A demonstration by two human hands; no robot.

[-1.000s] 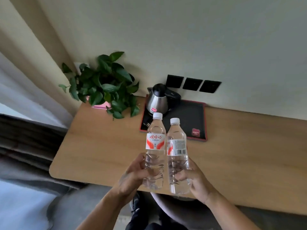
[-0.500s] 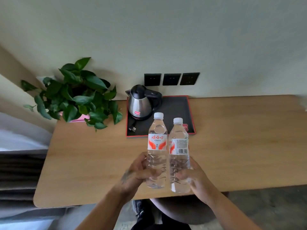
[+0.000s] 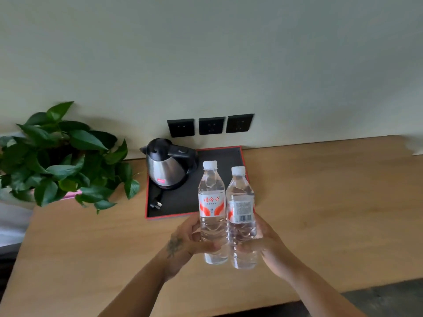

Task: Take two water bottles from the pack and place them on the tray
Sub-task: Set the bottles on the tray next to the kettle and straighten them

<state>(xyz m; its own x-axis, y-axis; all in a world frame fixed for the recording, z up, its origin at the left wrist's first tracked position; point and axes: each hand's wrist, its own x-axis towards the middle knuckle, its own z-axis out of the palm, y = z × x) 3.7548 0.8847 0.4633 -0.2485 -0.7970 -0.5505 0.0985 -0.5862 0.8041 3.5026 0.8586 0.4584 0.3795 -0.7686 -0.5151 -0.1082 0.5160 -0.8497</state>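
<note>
The left hand grips the left bottle and the right hand grips the right bottle; the two upright, capped bottles touch side by side, held above the desk at the near edge of the tray. Both hold clear water. At far left one leafy plant is cut off by the frame. The black, red-rimmed tray carries one kettle and its plug. Three sockets sit on the wall behind.
</note>
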